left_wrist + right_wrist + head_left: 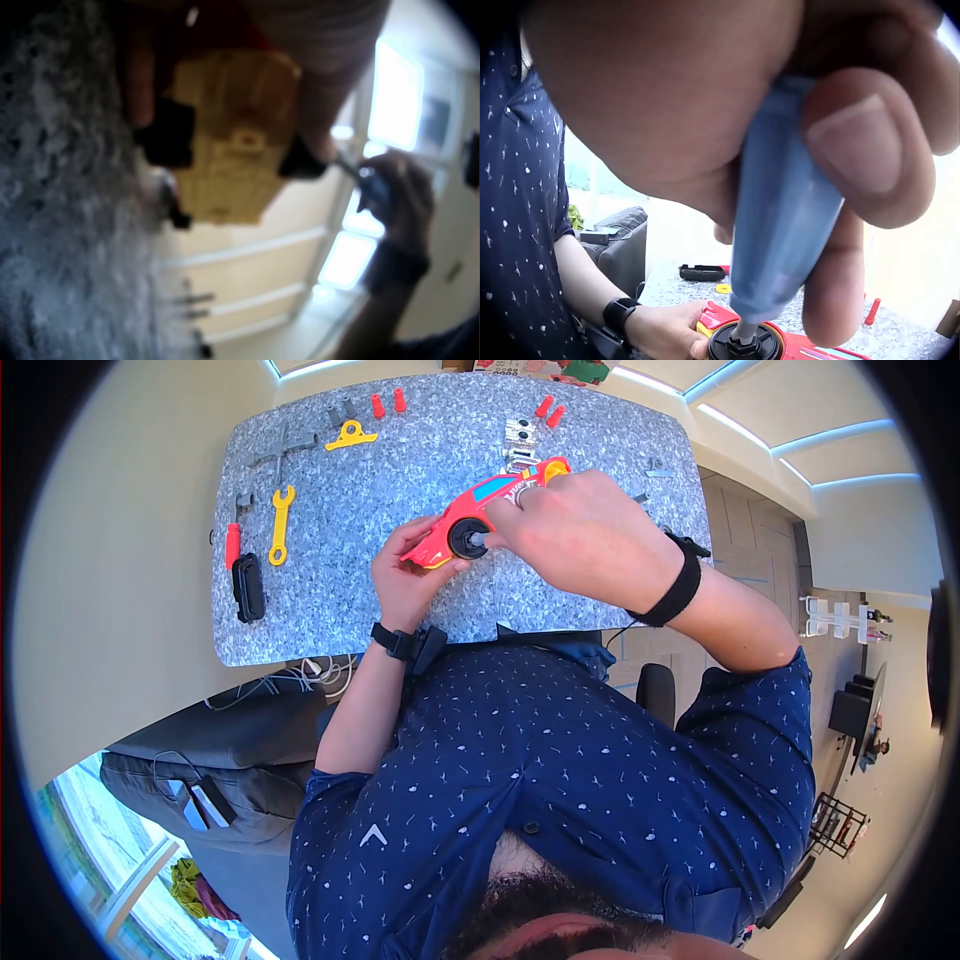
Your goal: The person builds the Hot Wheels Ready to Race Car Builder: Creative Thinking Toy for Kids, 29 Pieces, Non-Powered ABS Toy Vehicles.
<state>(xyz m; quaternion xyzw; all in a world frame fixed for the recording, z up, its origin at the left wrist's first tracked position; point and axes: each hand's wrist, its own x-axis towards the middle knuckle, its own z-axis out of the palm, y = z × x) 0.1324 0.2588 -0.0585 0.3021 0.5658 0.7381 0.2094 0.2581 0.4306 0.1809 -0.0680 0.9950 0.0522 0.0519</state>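
Observation:
A red toy car (490, 500) with a blue window and black wheels is held on its side over the near part of the table. My left hand (408, 575) grips one end of it, fingers and thumb on either side. In the left wrist view its yellow underside (232, 142) shows, blurred. My right hand (590, 530) holds a screwdriver (780, 202) by its translucent blue handle, thumb and fingers wrapped round it. The grey shaft points down at the hub of a black wheel (744, 346), its tip right at the centre. Part of the car is hidden beneath the right hand.
On the speckled table (330, 590) lie a yellow wrench (282, 525), a grey toy hammer (285, 452), a black part (248, 588), a yellow bracket-like part (350, 435) and several red pegs (400, 400). Silvery parts (519, 432) lie beyond the car.

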